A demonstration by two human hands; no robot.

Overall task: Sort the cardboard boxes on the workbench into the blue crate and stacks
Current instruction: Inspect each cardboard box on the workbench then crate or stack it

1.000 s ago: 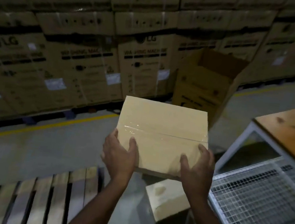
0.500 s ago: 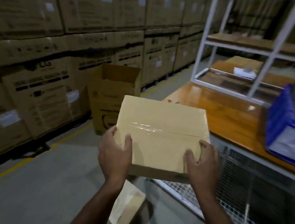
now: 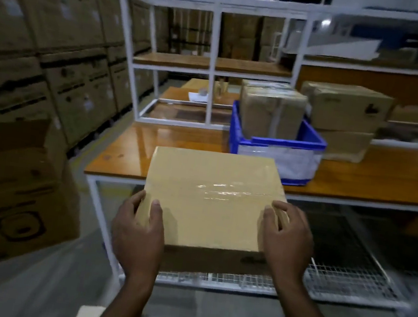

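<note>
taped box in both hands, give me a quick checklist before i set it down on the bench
1. Grip on the taped box: left hand and right hand each hold a near corner. Ok.
2. Box level: top face looks roughly flat. Ok.
3. Room in the blue crate: a wrapped box already stands in it and sticks up above the rim. Not ok.
4. Bare bench space: the workbench shows bare wood left of the crate. Ok.
5. Stack as an option: two stacked boxes stand right of the crate; whether they are steady, cannot tell.
6. Box over the bench yet: its near edge is short of the front edge. Not ok.
</note>
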